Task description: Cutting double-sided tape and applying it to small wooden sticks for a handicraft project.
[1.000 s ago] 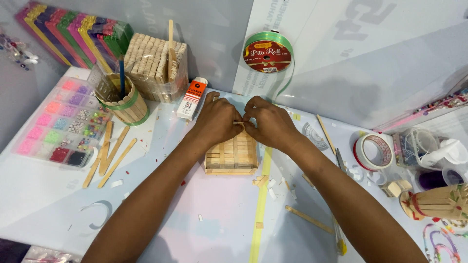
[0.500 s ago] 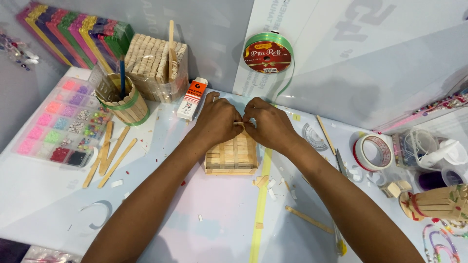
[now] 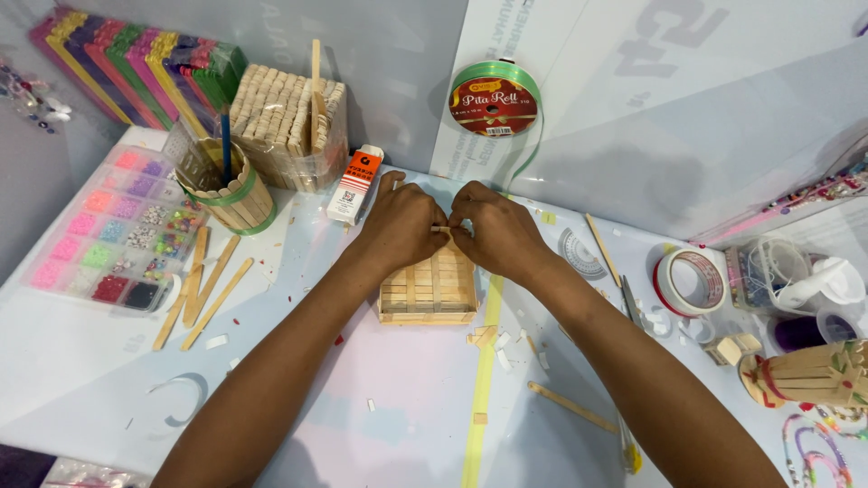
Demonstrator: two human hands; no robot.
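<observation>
Head view, the only one supplied: both hands meet at the far edge of a square stick tray [image 3: 428, 287] built of pale craft sticks, which lies flat on the white table [image 3: 380, 398], roughly at the centre of the work surface. The left hand [image 3: 400, 224] and the right hand [image 3: 495, 230] are knuckle to knuckle, fingertips drawn together and pinched on a short stick piece [image 3: 440, 229] held level just above the tray's far wall; whether that piece touches the wall cannot be told. Both palms rest over the tray's far portion; its near wall and floor are exposed. To the left of the tray, well apart, stands a round stick cup [image 3: 228, 194] with a green band, holding a blue brush, and loose craft sticks [image 3: 201, 287] lie beside it on the table. Further left is a compartmented bead box [image 3: 113, 230] with sorted coloured beads. Behind the cup sits a clear tub of plain sticks [image 3: 287, 122], and behind that a fan of coloured sticks [image 3: 136, 63] leans on the wall. An orange and white glue bottle [image 3: 353, 184] lies just beyond the left hand. A green ribbon spool [image 3: 495, 98] stands against the backboard. To the right, a tape roll [image 3: 690, 282] lies flat, and a second banded stick holder [image 3: 809, 372] lies on its side at the right edge. Small stick offcuts [image 3: 495, 342] are scattered just beside the tray's near right corner.
</observation>
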